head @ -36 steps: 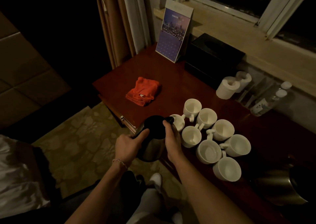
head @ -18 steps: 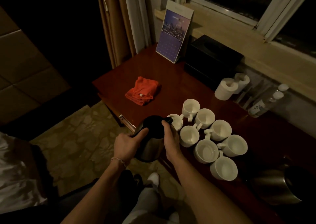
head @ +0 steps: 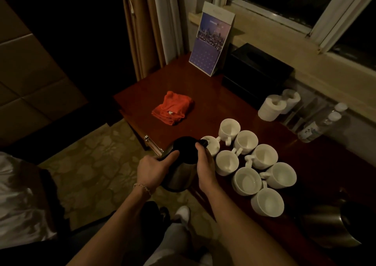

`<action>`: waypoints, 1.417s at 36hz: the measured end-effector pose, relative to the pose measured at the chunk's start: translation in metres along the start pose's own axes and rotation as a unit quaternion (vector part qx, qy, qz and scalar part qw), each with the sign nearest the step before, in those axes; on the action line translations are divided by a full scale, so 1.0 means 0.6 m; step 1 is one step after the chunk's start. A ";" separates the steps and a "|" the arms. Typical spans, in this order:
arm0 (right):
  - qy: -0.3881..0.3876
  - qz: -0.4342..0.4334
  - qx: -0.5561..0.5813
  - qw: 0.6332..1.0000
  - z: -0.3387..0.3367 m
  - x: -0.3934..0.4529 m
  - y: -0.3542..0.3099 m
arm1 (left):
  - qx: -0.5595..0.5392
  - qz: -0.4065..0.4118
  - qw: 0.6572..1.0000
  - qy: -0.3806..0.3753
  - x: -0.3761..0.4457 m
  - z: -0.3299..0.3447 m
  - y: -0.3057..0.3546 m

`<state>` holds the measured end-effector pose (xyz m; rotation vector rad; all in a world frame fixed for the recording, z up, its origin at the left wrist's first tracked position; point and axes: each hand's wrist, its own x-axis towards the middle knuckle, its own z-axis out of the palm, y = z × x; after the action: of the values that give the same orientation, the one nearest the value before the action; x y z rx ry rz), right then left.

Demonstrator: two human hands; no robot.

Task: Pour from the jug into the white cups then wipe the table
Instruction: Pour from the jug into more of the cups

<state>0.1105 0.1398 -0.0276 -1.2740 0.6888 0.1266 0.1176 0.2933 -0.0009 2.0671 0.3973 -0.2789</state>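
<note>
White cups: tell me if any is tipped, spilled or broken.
None stands out. The white cups sit upright in a tight cluster on the table; no spill shows, though the light is dim.

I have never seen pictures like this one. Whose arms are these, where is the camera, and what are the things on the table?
There is no machine here. The camera sits on a person's head and looks forward and down, so the two arms coming up from the bottom are that person's own.

Both hands hold a dark jug: the left hand grips its handle side, the right hand wraps the body near the spout. The spout is tipped over the nearest of eight white cups, which stand grouped on a red-brown wooden table.

Also on the table: a folded orange cloth, a standing calendar, a black box, two paper rolls and clear bottles. Whether liquid is flowing is too dim to tell.
</note>
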 end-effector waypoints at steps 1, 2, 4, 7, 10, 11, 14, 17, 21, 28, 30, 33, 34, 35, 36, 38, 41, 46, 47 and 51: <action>0.001 0.000 0.002 1.000 0.000 0.000 0.000 | 0.002 0.001 1.000 -0.001 0.001 0.000 -0.001; 0.003 0.000 0.004 1.000 0.001 0.000 0.000 | 0.003 0.002 1.000 -0.001 0.001 -0.001 -0.001; 0.003 0.001 0.005 1.000 0.001 0.000 0.000 | 0.002 0.002 1.000 -0.001 0.000 -0.001 0.001; 0.001 0.001 0.009 1.000 0.001 0.000 -0.002 | -0.005 -0.001 1.000 -0.002 -0.002 -0.001 0.004; 0.000 0.003 0.004 1.000 0.001 0.000 -0.003 | -0.010 0.005 1.000 -0.004 -0.003 -0.001 0.005; -0.001 0.004 0.003 1.000 0.001 -0.001 -0.003 | -0.013 0.005 1.000 -0.003 -0.003 -0.001 0.005; 0.000 0.002 0.006 1.000 0.001 -0.001 -0.002 | -0.016 0.005 1.000 -0.006 -0.004 -0.001 0.005; 0.000 0.000 0.006 1.000 0.003 0.002 0.000 | -0.013 0.006 1.000 -0.011 -0.004 -0.003 0.003; 0.006 0.001 -0.005 1.000 0.005 0.004 0.000 | -0.005 0.004 1.000 -0.011 -0.004 -0.006 0.004; 0.004 0.005 0.000 1.000 0.007 0.004 0.001 | 0.005 0.009 1.000 -0.007 -0.001 -0.007 0.004; 0.002 0.003 0.000 1.000 0.007 0.004 0.000 | 0.003 0.007 1.000 -0.006 0.002 -0.006 0.004; -0.003 -0.001 0.004 1.000 0.006 0.005 -0.004 | 0.001 0.011 1.000 -0.005 0.004 -0.005 0.006; -0.003 0.000 0.005 1.000 0.005 0.006 -0.004 | 0.002 0.012 1.000 -0.004 0.004 -0.004 0.006; -0.002 0.002 0.006 1.000 0.003 0.006 -0.004 | 0.003 0.013 1.000 -0.004 0.005 -0.004 0.007; 0.000 0.004 0.007 1.000 0.002 0.006 -0.004 | 0.004 0.012 1.000 -0.004 0.005 -0.003 0.007; 0.000 0.009 0.010 1.000 0.001 0.006 -0.005 | 0.005 0.013 1.000 -0.004 0.006 -0.002 0.007; 0.005 0.018 0.012 1.000 0.001 0.005 -0.007 | 0.008 0.018 1.000 -0.002 0.004 -0.002 0.008; -0.008 0.020 0.005 1.000 -0.001 0.010 -0.002 | 0.011 0.018 1.000 -0.007 0.002 -0.001 0.011; -0.007 0.020 0.003 1.000 -0.002 0.011 -0.002 | 0.012 0.015 1.000 -0.007 0.002 -0.001 0.012; -0.006 0.018 -0.006 1.000 -0.001 0.016 -0.002 | 0.004 0.005 1.000 -0.002 0.001 0.001 0.014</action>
<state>0.1185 0.1362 -0.0321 -1.2715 0.7020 0.1689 0.1213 0.2890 0.0051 2.0749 0.3838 -0.2775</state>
